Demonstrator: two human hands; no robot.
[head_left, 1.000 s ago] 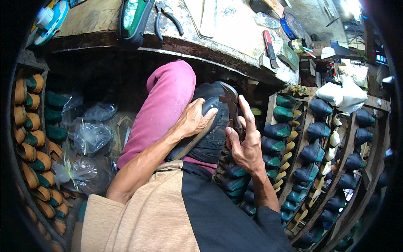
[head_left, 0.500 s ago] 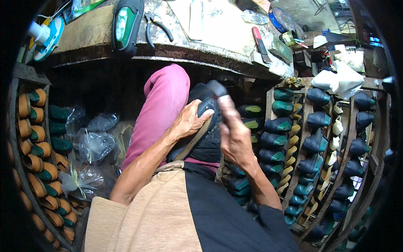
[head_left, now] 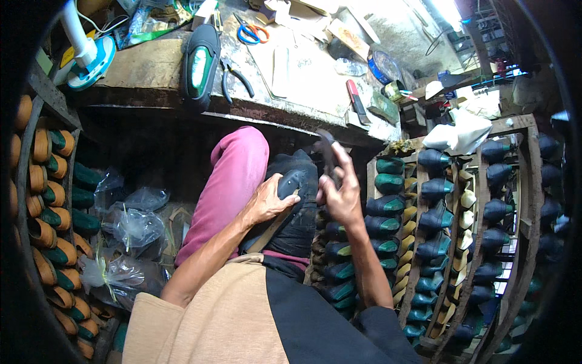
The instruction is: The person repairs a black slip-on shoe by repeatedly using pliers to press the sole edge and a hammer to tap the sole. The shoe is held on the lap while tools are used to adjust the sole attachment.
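Across my lap lies a dark shoe (head_left: pixel 293 178) with a tan strip along its length, its toe pointing away from me. My left hand (head_left: pixel 267 201) is closed around it, thumb on top near the toe. My right hand (head_left: pixel 342 197) grips a dark hammer (head_left: pixel 328 149), slightly blurred, whose curved head is up and apart from the shoe. Dark cloth (head_left: pixel 301 209) covers my right thigh under the shoe; my left knee (head_left: pixel 242 148) in pink trousers is bent beside it.
Ahead stands a workbench (head_left: pixel 136 64) with a finished-looking shoe (head_left: pixel 200 67), pliers (head_left: pixel 235 82), scissors (head_left: pixel 252 34) and a red-handled knife (head_left: pixel 356 100). Racks of dark shoes (head_left: pixel 384 205) rise at right, a rack of tan shoes (head_left: pixel 45 206) at left. Plastic bags (head_left: pixel 138 227) lie at lower left.
The hammer has lifted off the shoe's toe and now stands more upright in my right hand. The view has shifted, showing more of the bench. My left hand keeps its hold.
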